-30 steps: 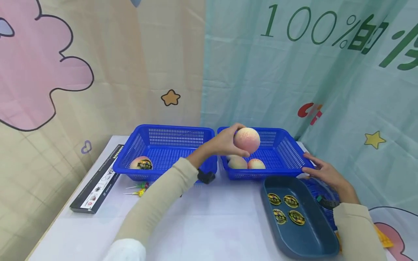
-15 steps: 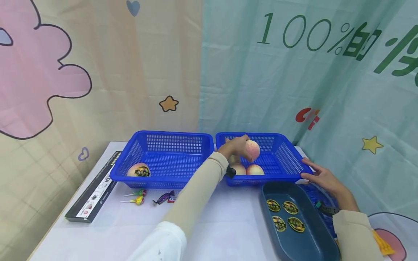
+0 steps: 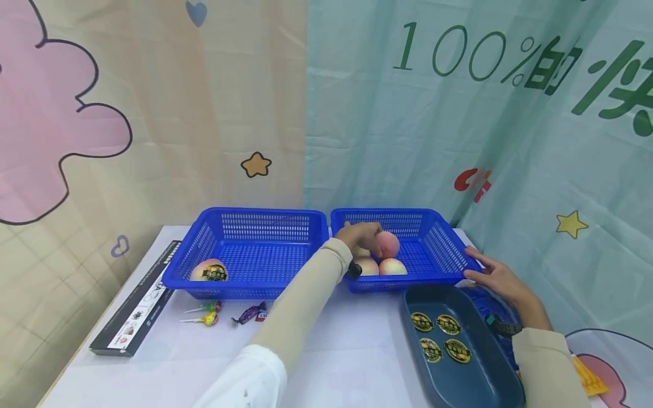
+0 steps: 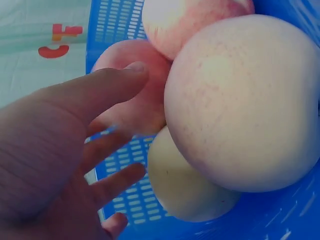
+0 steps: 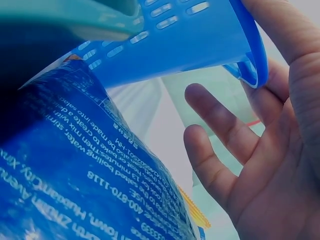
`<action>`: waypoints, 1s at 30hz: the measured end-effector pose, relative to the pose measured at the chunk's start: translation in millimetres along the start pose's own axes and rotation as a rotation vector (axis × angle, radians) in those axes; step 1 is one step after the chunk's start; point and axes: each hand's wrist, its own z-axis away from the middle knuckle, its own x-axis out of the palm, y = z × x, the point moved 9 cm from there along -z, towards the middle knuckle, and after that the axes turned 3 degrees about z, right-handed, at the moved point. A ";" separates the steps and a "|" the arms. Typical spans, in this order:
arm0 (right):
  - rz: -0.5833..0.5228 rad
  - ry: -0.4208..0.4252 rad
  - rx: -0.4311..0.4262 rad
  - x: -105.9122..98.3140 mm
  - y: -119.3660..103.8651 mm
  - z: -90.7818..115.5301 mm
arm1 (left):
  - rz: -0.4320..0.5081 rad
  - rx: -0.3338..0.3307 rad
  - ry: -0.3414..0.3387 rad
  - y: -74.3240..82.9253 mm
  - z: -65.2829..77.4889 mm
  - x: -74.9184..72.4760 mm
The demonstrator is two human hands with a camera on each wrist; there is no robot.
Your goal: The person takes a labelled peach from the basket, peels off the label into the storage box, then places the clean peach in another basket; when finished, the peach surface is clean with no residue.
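Observation:
My left hand (image 3: 361, 237) is inside the right blue basket (image 3: 433, 279), its thumb and index finger about a pinkish peach (image 3: 388, 245). In the left wrist view, the thumb of the left hand (image 4: 75, 135) lies on this peach (image 4: 135, 95), and the other fingers are spread. Against it sit a large pale peach (image 4: 245, 105), a pale yellowish one (image 4: 190, 185) and a pink-flushed peach (image 4: 185, 25). My right hand (image 3: 502, 277) holds the basket's right rim, thumb and a finger on either side, as the right wrist view shows.
The left blue basket (image 3: 245, 292) holds one peach (image 3: 209, 271) with a black-gold sticker. A dark tray (image 3: 471, 377) with several stickers stands before the right basket, beside a blue package (image 5: 90, 160). Lollipops (image 3: 209, 318), a wrapped candy (image 3: 250, 313) and a long box (image 3: 138, 306) lie left.
My left hand has carried the peach down into the right basket, next to the others. My right hand keeps its hold on the rim. The head view has shifted slightly.

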 end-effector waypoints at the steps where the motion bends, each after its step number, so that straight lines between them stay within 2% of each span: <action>1: -0.004 -0.002 -0.001 0.8 0.1 -0.3 | -0.010 0.006 -0.020 -1.4 0.3 1.5; 5: 0.001 -0.003 -0.005 4.4 0.5 -2.8 | -0.034 0.039 -0.081 -5.4 3.5 5.2; 10: -0.037 -0.014 -0.032 7.4 -3.5 -12.2 | -0.046 0.062 -0.036 -10.0 14.4 -12.2; 13: -0.041 -0.020 -0.029 6.8 -3.5 -17.3 | -0.018 0.122 -0.006 -7.6 29.0 -28.5; 16: -0.012 -0.022 -0.018 4.3 -3.2 -21.8 | 0.043 0.236 0.038 -5.6 54.7 -48.5; 19: -0.002 -0.037 -0.012 1.6 -4.8 -23.9 | 0.113 0.318 0.109 -14.3 95.5 -70.4; 22: 0.023 -0.058 -0.029 -0.8 -10.4 -21.1 | 0.169 0.323 0.220 -41.7 150.1 -90.0; 26: 0.123 -0.059 -0.038 -8.5 -24.7 -16.8 | 0.169 0.237 0.415 -105.7 234.6 -105.4; 30: 0.200 -0.016 -0.094 -16.8 -66.2 -30.2 | 0.140 0.120 0.596 -178.7 312.9 -106.1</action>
